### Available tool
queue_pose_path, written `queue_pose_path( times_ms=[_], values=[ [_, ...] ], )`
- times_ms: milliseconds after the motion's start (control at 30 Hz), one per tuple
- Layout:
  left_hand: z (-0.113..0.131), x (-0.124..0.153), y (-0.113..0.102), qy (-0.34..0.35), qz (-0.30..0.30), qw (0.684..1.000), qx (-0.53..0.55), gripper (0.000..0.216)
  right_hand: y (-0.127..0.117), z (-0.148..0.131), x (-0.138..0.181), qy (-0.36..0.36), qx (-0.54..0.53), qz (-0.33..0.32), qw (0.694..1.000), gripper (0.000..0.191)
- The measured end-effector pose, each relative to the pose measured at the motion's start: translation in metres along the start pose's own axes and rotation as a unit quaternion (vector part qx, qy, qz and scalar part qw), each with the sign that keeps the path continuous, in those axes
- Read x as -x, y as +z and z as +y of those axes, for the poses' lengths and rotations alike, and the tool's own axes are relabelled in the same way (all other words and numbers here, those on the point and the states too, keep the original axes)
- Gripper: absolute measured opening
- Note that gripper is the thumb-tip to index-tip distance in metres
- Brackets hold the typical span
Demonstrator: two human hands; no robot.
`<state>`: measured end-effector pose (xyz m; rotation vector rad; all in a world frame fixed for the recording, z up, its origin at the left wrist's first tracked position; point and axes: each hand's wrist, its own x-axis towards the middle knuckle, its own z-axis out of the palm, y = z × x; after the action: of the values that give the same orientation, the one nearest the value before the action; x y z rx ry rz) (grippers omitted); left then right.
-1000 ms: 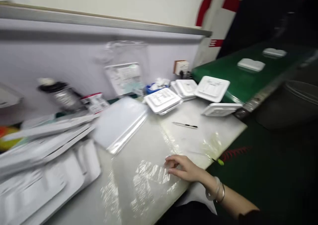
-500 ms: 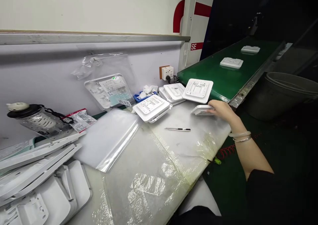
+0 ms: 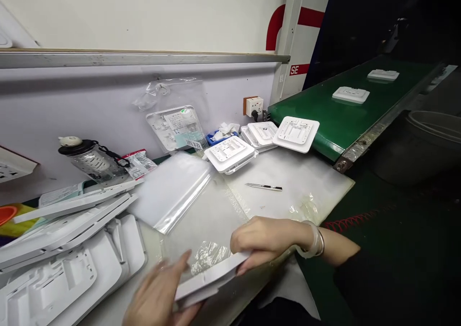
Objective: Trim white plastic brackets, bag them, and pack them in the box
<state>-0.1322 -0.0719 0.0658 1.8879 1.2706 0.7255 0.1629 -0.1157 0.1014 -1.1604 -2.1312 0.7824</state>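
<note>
My right hand is closed on one end of a white plastic panel, thumb below and fingers above. The panel is tilted over the front of the table and seen nearly edge-on. At its other end my left hand is blurred by motion, its fingers and thumb around the panel's end; whether it grips is not clear. Behind the hands a utility knife lies on the table. Farther back sit similar square white panels, some stacked, one beside the conveyor's end.
A green conveyor belt carries two white parts. White plastic covers are piled at left, near clear plastic bags and a bottle. A blue tray holds small pieces. A bin stands right of the belt.
My right hand has carried the white panel from near the conveyor's end down and left to the front of the table. My left hand has come into view beside it. The view has shifted left.
</note>
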Motion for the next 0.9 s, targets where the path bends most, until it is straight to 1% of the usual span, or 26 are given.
queue_pose_path(
  times_ms=[33, 67, 100, 133, 167, 200, 267, 300, 333, 367, 400, 433, 467, 500, 533, 567, 600, 633, 667, 700, 733, 767, 800, 833, 867, 900],
  values=[
    [0.0, -0.005, 0.005, 0.004, -0.019, 1.0, -0.014, 0.044, 0.004, 0.013, -0.003, 0.023, -0.037, 0.027, 0.999, 0.045],
    [0.0, -0.009, 0.009, 0.001, -0.029, 0.999, -0.027, 0.042, 0.003, 0.03, -0.005, 0.05, -0.076, 0.082, 0.992, 0.048],
    [-0.001, -0.013, 0.012, -0.015, -0.026, 0.999, -0.036, 0.041, -0.003, 0.051, -0.006, 0.09, -0.114, 0.16, 0.976, 0.05],
    [-0.002, -0.015, 0.015, -0.046, -0.003, 0.998, -0.034, 0.043, -0.013, 0.074, -0.005, 0.115, -0.173, 0.285, 0.936, 0.049],
    [-0.004, -0.016, 0.017, -0.09, 0.034, 0.995, -0.016, 0.046, -0.027, 0.098, -0.003, 0.105, -0.246, 0.392, 0.88, 0.048],
    [-0.007, -0.016, 0.02, -0.137, 0.071, 0.988, 0.016, 0.051, -0.043, 0.122, 0.001, 0.091, -0.277, 0.414, 0.862, 0.05],
    [-0.011, -0.013, 0.027, -0.207, 0.13, 0.962, 0.121, 0.061, -0.078, 0.164, 0.01, 0.055, -0.326, 0.428, 0.841, 0.055],
    [-0.013, -0.011, 0.032, -0.221, 0.15, 0.945, 0.188, 0.065, -0.095, 0.181, 0.015, 0.029, -0.358, 0.424, 0.831, 0.054],
    [-0.014, -0.009, 0.036, -0.218, 0.168, 0.927, 0.256, 0.067, -0.112, 0.196, 0.018, 0.0, -0.396, 0.413, 0.82, 0.051],
    [-0.015, -0.007, 0.04, -0.207, 0.173, 0.91, 0.315, 0.069, -0.128, 0.208, 0.021, -0.033, -0.439, 0.396, 0.806, 0.05],
    [-0.016, -0.005, 0.043, -0.197, 0.178, 0.897, 0.354, 0.07, -0.141, 0.218, 0.021, -0.071, -0.487, 0.372, 0.787, 0.054],
    [-0.017, -0.004, 0.046, -0.188, 0.183, 0.889, 0.375, 0.069, -0.153, 0.226, 0.021, -0.111, -0.539, 0.342, 0.762, 0.062],
    [-0.017, -0.002, 0.047, -0.182, 0.183, 0.886, 0.384, 0.068, -0.162, 0.231, 0.02, -0.154, -0.59, 0.312, 0.728, 0.072],
    [-0.018, -0.001, 0.047, -0.18, 0.183, 0.886, 0.386, 0.066, -0.167, 0.234, 0.02, -0.189, -0.637, 0.282, 0.692, 0.08],
    [-0.019, 0.001, 0.046, -0.181, 0.182, 0.887, 0.384, 0.065, -0.169, 0.234, 0.022, -0.209, -0.67, 0.262, 0.662, 0.083],
    [-0.019, 0.004, 0.045, -0.184, 0.18, 0.888, 0.382, 0.063, -0.166, 0.231, 0.026, -0.223, -0.693, 0.255, 0.636, 0.082],
    [-0.02, 0.006, 0.044, -0.187, 0.178, 0.888, 0.381, 0.063, -0.159, 0.224, 0.032, -0.233, -0.706, 0.268, 0.613, 0.08],
    [-0.021, 0.008, 0.043, -0.19, 0.177, 0.887, 0.382, 0.063, -0.148, 0.215, 0.042, -0.223, -0.716, 0.302, 0.589, 0.077],
    [-0.022, 0.01, 0.043, -0.194, 0.176, 0.885, 0.384, 0.063, -0.133, 0.202, 0.052, -0.19, -0.69, 0.422, 0.557, 0.073],
    [-0.024, 0.011, 0.043, -0.2, 0.178, 0.883, 0.386, 0.063, -0.114, 0.188, 0.064, -0.123, -0.631, 0.529, 0.554, 0.066],
    [-0.026, 0.012, 0.044, -0.208, 0.18, 0.88, 0.387, 0.063, -0.092, 0.174, 0.075, -0.062, -0.546, 0.589, 0.593, 0.055],
    [-0.029, 0.013, 0.046, -0.218, 0.184, 0.877, 0.386, 0.063, -0.069, 0.16, 0.085, -0.005, -0.461, 0.594, 0.66, 0.041],
    [-0.033, 0.014, 0.048, -0.228, 0.187, 0.876, 0.383, 0.062, -0.046, 0.147, 0.093, 0.07, -0.396, 0.557, 0.727, 0.03],
    [-0.037, 0.015, 0.051, -0.239, 0.187, 0.876, 0.375, 0.061, -0.023, 0.136, 0.098, 0.127, -0.34, 0.52, 0.773, 0.031],
    [-0.041, 0.016, 0.053, -0.25, 0.184, 0.879, 0.362, 0.061, -0.001, 0.127, 0.101, 0.184, -0.302, 0.484, 0.801, 0.038],
    [-0.044, 0.018, 0.054, -0.26, 0.179, 0.884, 0.345, 0.061, 0.019, 0.121, 0.102, 0.233, -0.273, 0.464, 0.81, 0.045]
  ],
)
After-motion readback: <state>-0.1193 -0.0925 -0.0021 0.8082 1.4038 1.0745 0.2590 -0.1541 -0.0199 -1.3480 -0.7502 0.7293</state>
